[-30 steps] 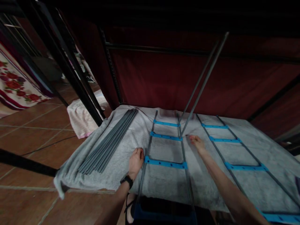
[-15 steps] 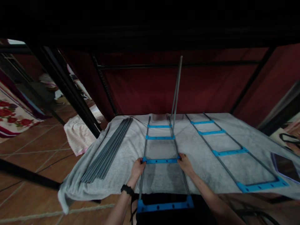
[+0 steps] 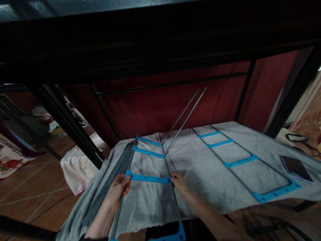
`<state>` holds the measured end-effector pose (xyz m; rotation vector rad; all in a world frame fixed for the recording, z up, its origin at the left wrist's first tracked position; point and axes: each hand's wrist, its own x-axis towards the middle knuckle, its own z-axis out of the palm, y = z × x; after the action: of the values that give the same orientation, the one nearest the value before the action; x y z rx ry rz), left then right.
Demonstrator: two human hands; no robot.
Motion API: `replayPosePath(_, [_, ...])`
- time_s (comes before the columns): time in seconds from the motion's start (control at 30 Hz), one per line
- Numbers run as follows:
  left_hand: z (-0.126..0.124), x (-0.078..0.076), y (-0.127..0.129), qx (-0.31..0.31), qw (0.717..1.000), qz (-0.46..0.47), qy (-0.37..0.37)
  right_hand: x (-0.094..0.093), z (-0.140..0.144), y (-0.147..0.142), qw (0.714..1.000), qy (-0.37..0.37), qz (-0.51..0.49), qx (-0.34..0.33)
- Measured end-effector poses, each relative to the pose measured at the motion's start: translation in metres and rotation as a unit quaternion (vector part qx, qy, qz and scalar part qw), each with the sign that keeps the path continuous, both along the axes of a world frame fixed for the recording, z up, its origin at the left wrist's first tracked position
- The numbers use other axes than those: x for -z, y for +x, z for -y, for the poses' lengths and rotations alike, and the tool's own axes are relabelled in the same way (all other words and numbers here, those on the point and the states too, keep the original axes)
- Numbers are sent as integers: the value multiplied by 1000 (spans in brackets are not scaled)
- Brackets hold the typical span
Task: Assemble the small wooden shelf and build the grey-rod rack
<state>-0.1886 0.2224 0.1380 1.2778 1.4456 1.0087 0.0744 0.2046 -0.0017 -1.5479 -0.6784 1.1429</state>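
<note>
A ladder-like frame of grey tubes with several blue plastic crosspieces lies in front of me, its left side raised off the cloth. My left hand (image 3: pixel 117 190) is closed around the left end of a blue crosspiece (image 3: pixel 150 179), where it meets the tube. At that crosspiece's right end, my right hand (image 3: pixel 179 183) pinches the joint. Two loose-ended grey tubes (image 3: pixel 185 118) rise from the frame's right side and lean to the right. The nearest crosspiece (image 3: pixel 173 237) is partly cut off at the bottom.
A bundle of grey tubes (image 3: pixel 107 187) lies left, partly behind the frame. A second blue-and-grey frame (image 3: pixel 242 162) lies flat on the right, with a phone-like dark device (image 3: pixel 297 167) beyond it. Grey cloth (image 3: pixel 200 167) covers the surface. Black metal posts (image 3: pixel 72 124) stand around it.
Both hands have moved the frame left, and its left side has come up. The two upright tubes now lean right. My view has shifted, showing more of the dark beam above.
</note>
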Motion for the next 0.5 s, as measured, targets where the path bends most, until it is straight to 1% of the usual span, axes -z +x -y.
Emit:
replayPosePath(0.07, [1, -23, -21, -14, 1000, 6, 0, -6, 0, -33, 998, -15, -57, -27])
replayPosePath(0.13, [3, -45, -36, -29, 999, -22, 11, -9, 1, -65, 984, -37, -159, -66])
replayPosePath(0.2, [5, -66, -46, -39, 997, -63, 25, -10, 2, -94, 965, -42, -241, -99])
replayPosePath(0.27, [6, -82, -49, -38, 994, -96, 28, -9, 2, -115, 948, -45, -290, -124])
replayPosePath(0.37, [6, -97, -44, -24, 992, -125, 28, -8, 1, -134, 933, -56, -324, -146])
replayPosePath(0.5, [1, -101, -20, 5, 986, -157, 47, -10, -4, -139, 920, -60, -350, -165])
